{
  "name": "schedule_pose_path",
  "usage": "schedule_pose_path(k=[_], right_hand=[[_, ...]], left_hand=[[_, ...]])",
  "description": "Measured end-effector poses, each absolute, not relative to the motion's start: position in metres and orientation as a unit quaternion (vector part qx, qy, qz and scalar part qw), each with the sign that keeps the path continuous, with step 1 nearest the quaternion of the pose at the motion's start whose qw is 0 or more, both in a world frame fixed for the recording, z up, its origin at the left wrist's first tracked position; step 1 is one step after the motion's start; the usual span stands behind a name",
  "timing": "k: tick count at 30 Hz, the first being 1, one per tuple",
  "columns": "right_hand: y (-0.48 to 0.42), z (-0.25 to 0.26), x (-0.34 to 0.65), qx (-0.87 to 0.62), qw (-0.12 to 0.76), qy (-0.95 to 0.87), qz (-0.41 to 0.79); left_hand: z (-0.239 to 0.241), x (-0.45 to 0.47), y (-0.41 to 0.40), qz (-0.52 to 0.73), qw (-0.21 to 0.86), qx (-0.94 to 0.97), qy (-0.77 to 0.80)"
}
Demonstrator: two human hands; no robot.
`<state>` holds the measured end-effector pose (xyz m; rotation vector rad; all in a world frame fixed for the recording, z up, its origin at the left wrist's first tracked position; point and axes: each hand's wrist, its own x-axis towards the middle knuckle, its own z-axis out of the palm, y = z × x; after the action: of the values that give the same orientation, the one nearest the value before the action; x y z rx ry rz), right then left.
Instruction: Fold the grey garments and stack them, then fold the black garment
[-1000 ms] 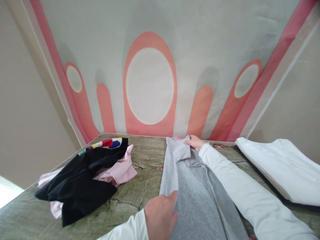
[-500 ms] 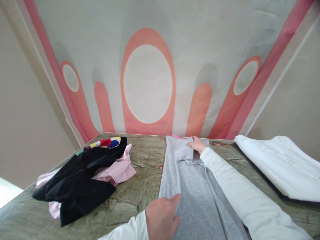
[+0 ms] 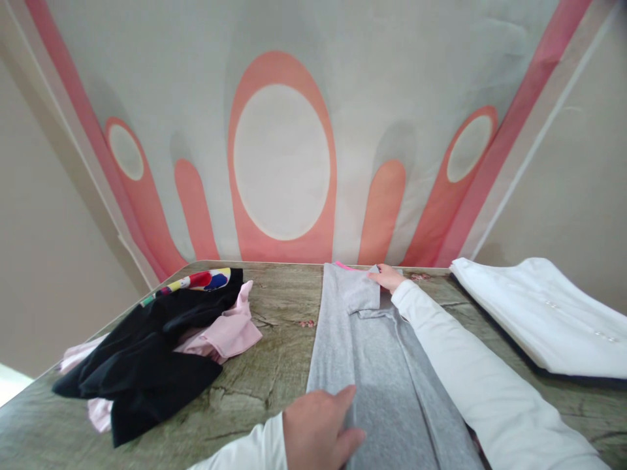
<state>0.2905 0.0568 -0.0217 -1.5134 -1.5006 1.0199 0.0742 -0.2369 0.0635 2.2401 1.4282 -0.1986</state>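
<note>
A grey long-sleeved shirt (image 3: 382, 378) lies lengthwise on the table, its sides folded inward and a bit of pink showing at its far end. Out at that far end, my right hand (image 3: 388, 279) pinches the folded grey fabric between thumb and fingers. My left hand (image 3: 321, 427) rests over the near left edge of the shirt, index finger and thumb spread apart; its other fingers are mostly hidden from this angle.
Left on the wood-patterned table (image 3: 274, 365) is a loose heap with a black garment (image 3: 157, 359), a pink garment (image 3: 230, 336) and a multicoloured print. A stack of white folded clothing (image 3: 543, 313) lies right. Behind rises a wall with pink shapes (image 3: 283, 251).
At the far end, the grey flap to the right of my right hand has been drawn inward. My left thumb has spread further from the index finger. The view has shifted slightly.
</note>
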Motion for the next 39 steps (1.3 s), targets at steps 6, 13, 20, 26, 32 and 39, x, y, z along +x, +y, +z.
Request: schedule_pose_path(k=[6,13,20,26,32,39], right_hand=[[0.036,-0.005,0.295,-0.555,0.324,-0.595,0.484],[0.000,-0.006,0.295,-0.487,0.365,-0.712,0.350],[-0.017,0.005,0.290,-0.476,0.337,-0.783,0.216],[-0.019,-0.007,0.301,-0.513,0.308,-0.765,0.236],[0.001,-0.020,0.309,-0.570,0.310,-0.677,0.347],[0.026,-0.022,0.316,-0.621,0.357,-0.648,0.258]], left_hand=[[0.066,0.065,-0.218,0.030,0.222,0.847,0.482],[0.027,0.047,-0.079,0.154,0.077,0.849,0.500],[-0.004,0.061,0.013,0.129,0.009,0.829,0.544],[-0.022,0.064,0.025,0.084,-0.013,0.839,0.537],[-0.025,0.063,0.031,0.097,0.003,0.829,0.550],[-0.009,0.061,0.064,0.162,0.006,0.801,0.576]])
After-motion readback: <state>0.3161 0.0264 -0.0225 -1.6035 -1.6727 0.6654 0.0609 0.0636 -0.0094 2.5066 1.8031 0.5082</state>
